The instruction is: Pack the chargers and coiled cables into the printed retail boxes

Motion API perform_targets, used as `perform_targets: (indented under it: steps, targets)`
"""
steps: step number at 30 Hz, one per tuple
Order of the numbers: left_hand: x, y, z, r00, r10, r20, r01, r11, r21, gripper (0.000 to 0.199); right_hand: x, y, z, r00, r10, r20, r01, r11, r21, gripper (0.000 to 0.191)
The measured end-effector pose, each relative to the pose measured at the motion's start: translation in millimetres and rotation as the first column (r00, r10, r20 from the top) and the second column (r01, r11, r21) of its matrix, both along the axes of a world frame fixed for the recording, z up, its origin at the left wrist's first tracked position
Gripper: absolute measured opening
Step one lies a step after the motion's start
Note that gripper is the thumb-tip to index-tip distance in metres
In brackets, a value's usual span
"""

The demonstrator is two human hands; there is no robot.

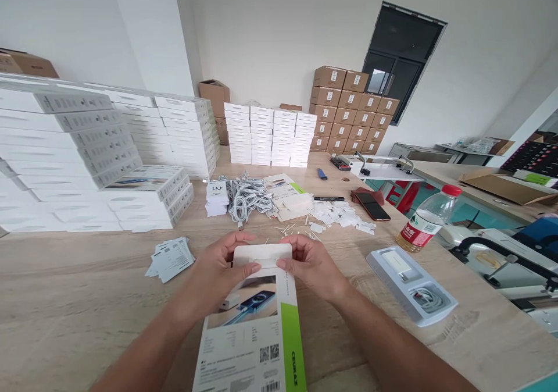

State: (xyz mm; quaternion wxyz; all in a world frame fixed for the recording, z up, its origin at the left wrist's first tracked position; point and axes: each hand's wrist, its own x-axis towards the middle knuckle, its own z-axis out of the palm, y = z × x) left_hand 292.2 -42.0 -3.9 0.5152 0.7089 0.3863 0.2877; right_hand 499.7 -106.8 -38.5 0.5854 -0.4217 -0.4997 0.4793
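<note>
A flat white-and-green printed charger box (244, 322) stretches toward me from the table's middle, its top end between my hands. My left hand (224, 267) grips the top left corner, thumb on the front and fingers behind. On the top right corner, my right hand (311, 264) pinches in the same way. Between the thumbs lies a thin white strip, like a handle (265, 262), across the top panel. To the right sits a white tray (412, 284) holding a white plug adapter (396, 262) and a coiled cable (429, 300). Printed cards (172, 259) lie left of my hands.
Stacked white boxes (65, 165) line the left, with more boxes (270, 136) at the back. Bundled cables (248, 197), flat cartons (290, 197) and white paper pieces (340, 213) lie ahead. A bottle (425, 220) and a phone (372, 206) stand and lie at the right.
</note>
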Motion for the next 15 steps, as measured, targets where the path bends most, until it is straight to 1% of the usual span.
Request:
perform_targets:
  steps: [4, 8, 12, 15]
  targets:
    - [0.4, -0.7, -2.5, 1.0, -0.006, 0.012, 0.006, 1.0, -0.016, 0.055, -1.5, 0.2, -1.3, 1.0, -0.028, 0.005, 0.028, 0.999, 0.016, 0.033]
    - [2.7, -4.1, -0.8, 0.999, 0.023, 0.049, -0.024, 1.0, 0.005, 0.055, -2.7, -0.5, -1.3, 0.996, -0.08, 0.044, 0.079, 0.996, 0.03, 0.03]
    - [5.6, -9.2, 0.6, 0.994, 0.062, 0.095, -0.067, 0.997, 0.047, 0.063, -4.8, -2.8, 0.3, 0.987, -0.141, 0.077, 0.137, 0.989, 0.048, 0.026]
    - [7.4, -10.4, -0.8, 0.991, 0.122, 0.055, -0.127, 0.986, 0.105, 0.07, -7.0, -5.2, 2.2, 0.978, -0.181, 0.102, 0.174, 0.982, 0.077, 0.021]
